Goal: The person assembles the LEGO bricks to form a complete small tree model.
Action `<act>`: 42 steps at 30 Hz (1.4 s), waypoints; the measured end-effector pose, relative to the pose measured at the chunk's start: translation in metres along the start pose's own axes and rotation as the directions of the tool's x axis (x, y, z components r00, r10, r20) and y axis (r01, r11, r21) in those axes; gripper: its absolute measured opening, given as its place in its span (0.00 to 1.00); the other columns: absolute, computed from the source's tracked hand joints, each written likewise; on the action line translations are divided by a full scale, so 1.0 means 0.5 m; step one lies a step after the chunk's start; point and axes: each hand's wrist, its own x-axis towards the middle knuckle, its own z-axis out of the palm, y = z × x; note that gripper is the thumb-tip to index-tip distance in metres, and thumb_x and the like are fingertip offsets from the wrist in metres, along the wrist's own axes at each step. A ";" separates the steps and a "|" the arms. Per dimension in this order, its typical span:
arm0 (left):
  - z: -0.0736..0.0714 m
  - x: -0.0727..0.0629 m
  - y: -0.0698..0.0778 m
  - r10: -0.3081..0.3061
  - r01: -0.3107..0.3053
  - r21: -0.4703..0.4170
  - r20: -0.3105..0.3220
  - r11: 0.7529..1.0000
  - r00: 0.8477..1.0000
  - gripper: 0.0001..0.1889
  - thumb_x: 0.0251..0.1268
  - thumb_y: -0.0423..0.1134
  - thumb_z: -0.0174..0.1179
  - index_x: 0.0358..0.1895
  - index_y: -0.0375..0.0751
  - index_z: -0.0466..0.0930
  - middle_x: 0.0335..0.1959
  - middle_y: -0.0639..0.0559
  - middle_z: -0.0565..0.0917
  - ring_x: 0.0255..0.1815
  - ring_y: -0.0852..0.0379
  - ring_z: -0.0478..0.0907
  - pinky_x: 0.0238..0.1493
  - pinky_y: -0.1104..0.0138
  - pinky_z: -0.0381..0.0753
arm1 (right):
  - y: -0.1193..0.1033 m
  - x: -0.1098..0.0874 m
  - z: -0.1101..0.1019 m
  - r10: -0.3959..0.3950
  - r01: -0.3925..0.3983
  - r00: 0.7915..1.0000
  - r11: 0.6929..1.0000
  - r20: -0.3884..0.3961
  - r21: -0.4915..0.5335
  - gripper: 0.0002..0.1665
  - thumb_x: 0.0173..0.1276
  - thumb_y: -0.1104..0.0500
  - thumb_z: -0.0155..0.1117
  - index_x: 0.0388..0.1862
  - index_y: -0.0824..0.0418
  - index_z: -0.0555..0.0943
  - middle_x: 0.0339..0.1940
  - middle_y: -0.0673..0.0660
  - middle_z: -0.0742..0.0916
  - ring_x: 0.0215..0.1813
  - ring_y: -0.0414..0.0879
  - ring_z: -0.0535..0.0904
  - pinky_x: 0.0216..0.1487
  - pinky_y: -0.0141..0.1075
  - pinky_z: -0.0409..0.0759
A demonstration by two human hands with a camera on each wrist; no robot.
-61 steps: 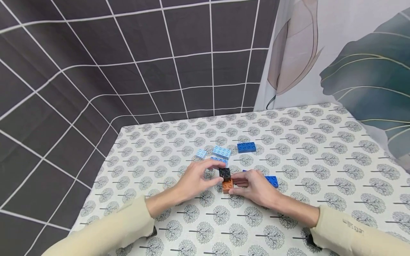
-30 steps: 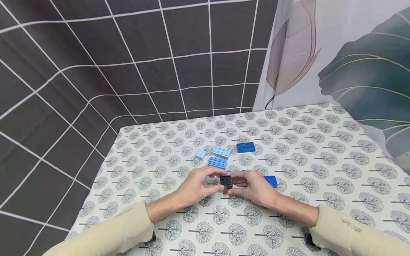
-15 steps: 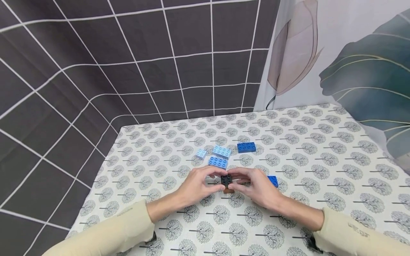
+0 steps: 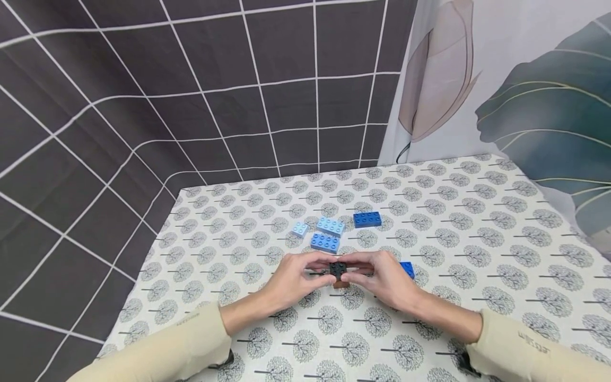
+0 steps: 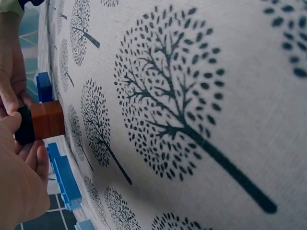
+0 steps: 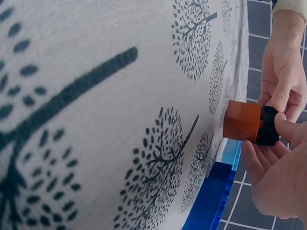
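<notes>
A black square toy building brick (image 4: pixel 338 269) sits on top of an orange brick part (image 4: pixel 340 285), forming a small upright stack. In the left wrist view a seam line crosses the orange section (image 5: pixel 48 119) under the black brick. My left hand (image 4: pixel 293 278) pinches the black brick from the left between thumb and fingers. From the right, my right hand (image 4: pixel 384 278) pinches that same black brick, its fingertips meeting the left ones at the far side. The orange lower part stands free of both hands on the tree-patterned cloth (image 4: pixel 329 321).
Beyond the hands lie a small light blue brick (image 4: pixel 299 229), a longer light blue brick (image 4: pixel 330 226), a mid-blue brick (image 4: pixel 325 242) and a dark blue brick (image 4: pixel 367 219). Another blue brick (image 4: pixel 407 269) is partly hidden behind the right hand. A dark checked curtain (image 4: pixel 286 106) hangs behind.
The left hand has lowered the black brick, earlier held tilted above the orange part, squarely onto it. The right hand has shifted its grip from the orange part up to the black brick.
</notes>
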 end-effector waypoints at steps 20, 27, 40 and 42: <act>0.001 -0.004 -0.008 0.015 -0.015 -0.019 -0.001 1.000 1.000 0.20 0.68 0.40 0.74 0.61 0.40 0.85 0.57 0.47 0.89 0.53 0.51 0.89 0.49 0.68 0.88 | 0.017 0.006 0.009 -0.029 0.028 0.999 0.997 0.022 0.074 0.24 0.70 0.64 0.75 0.62 0.71 0.84 0.56 0.67 0.89 0.52 0.52 0.91 0.52 0.33 0.87; 0.003 -0.005 -0.009 0.015 -0.015 -0.002 0.015 1.000 1.000 0.20 0.69 0.39 0.73 0.62 0.40 0.85 0.56 0.47 0.89 0.53 0.52 0.88 0.51 0.66 0.88 | 0.017 0.002 0.010 -0.024 0.023 1.000 0.998 0.018 0.053 0.24 0.69 0.63 0.76 0.62 0.69 0.84 0.57 0.65 0.90 0.54 0.52 0.90 0.53 0.32 0.87; 0.004 0.004 -0.009 0.083 -0.085 0.070 0.031 0.994 0.996 0.22 0.69 0.40 0.74 0.64 0.41 0.84 0.59 0.49 0.89 0.55 0.53 0.88 0.55 0.66 0.87 | 0.016 0.001 0.003 0.002 -0.002 1.000 0.999 0.013 0.044 0.24 0.67 0.63 0.78 0.60 0.68 0.85 0.54 0.64 0.91 0.53 0.50 0.91 0.54 0.33 0.87; 0.004 0.005 -0.009 0.099 -0.101 0.096 0.018 0.990 0.995 0.22 0.68 0.39 0.74 0.64 0.42 0.84 0.59 0.50 0.89 0.55 0.54 0.88 0.56 0.67 0.86 | 0.015 0.004 0.000 0.008 -0.009 1.000 0.999 0.013 0.048 0.24 0.67 0.62 0.78 0.60 0.67 0.85 0.54 0.63 0.91 0.53 0.50 0.91 0.54 0.33 0.87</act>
